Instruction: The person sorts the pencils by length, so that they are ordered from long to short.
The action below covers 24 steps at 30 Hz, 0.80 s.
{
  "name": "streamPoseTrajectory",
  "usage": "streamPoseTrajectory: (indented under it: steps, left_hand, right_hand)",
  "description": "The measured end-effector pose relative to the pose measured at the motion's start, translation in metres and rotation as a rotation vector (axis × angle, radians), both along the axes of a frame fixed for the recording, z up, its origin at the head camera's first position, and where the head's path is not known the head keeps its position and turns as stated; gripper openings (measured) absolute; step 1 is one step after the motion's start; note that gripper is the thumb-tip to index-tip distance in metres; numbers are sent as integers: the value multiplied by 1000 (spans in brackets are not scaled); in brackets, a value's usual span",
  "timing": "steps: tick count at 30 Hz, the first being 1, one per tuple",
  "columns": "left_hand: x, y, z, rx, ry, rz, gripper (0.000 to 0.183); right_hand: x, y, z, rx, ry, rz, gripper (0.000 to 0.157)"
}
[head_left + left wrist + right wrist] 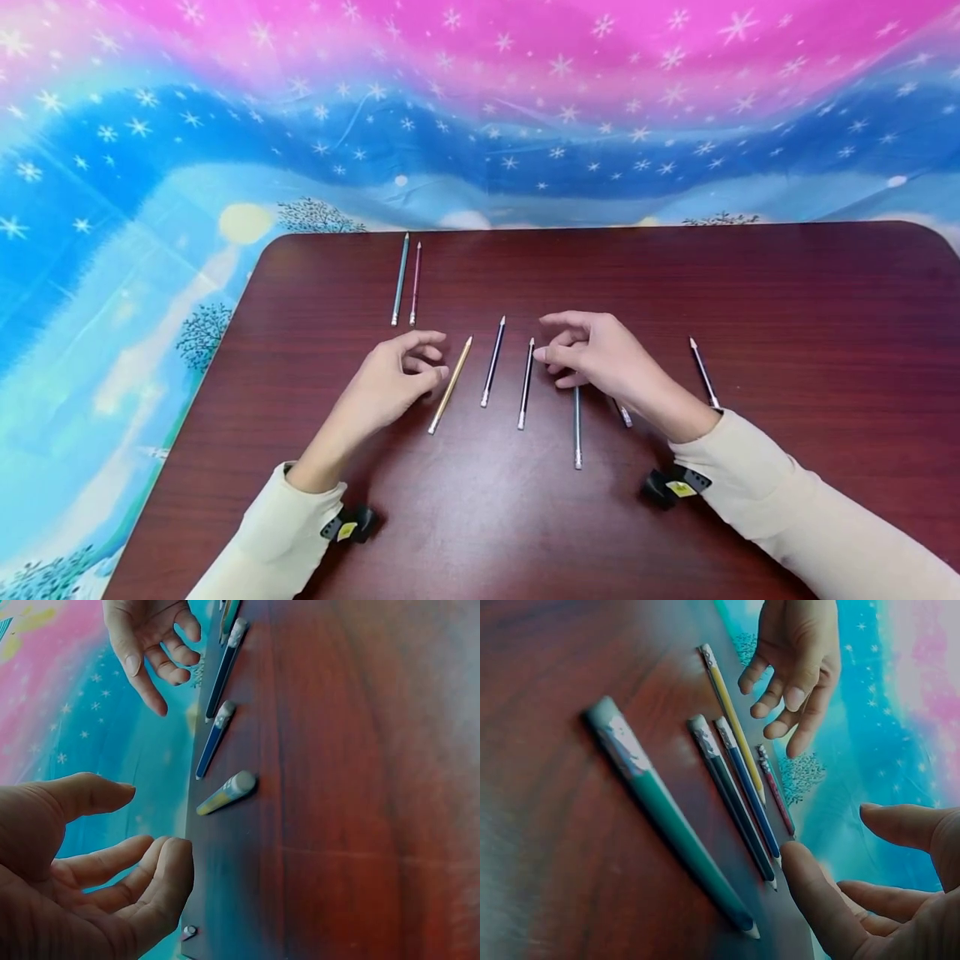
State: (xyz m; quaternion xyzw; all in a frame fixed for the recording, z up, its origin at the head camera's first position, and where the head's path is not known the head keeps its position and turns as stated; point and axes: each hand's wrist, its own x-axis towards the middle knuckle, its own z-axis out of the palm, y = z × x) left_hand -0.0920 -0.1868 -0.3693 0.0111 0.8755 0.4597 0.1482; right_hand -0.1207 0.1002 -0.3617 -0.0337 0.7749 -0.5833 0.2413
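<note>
My left hand (pixel 396 377) hovers just left of a yellow pencil (pixel 451 385), fingers loosely bent around nothing. Between the hands lie a dark blue pencil (pixel 493 362) and a black pencil (pixel 527 383), points facing away from me. My right hand (pixel 603 354) is over the table with thumb and fingers apart; its thumb tip overlaps the black pencil's upper end in the head view. Under that hand a green pencil (pixel 682 825) is partly covered in the head view, as is another pencil (pixel 622 414) showing only its eraser end.
Farther back at the left, a teal pencil (pixel 401 279) and a red pencil (pixel 416 283) lie side by side. Beyond my right wrist is a dark pencil (pixel 703 371). The brown table (pixel 825 333) ends at a snowflake-patterned cloth (pixel 525 125).
</note>
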Motion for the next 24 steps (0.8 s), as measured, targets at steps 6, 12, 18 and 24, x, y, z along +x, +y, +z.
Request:
streamPoseTrajectory:
  steps: [6, 12, 18, 24]
  left_hand:
    - [6, 1, -5, -10, -5, -23, 48]
    - [8, 3, -9, -5, -11, -35, 47]
    - [9, 6, -13, 13, -6, -39, 46]
    - [10, 10, -11, 8, -9, -30, 46]
  right_hand:
    - [11, 5, -5, -7, 5, 12, 60]
    - [21, 8, -8, -46, -3, 10, 59]
    - [24, 3, -9, -71, 15, 23, 60]
    - [26, -2, -9, -85, -7, 13, 60]
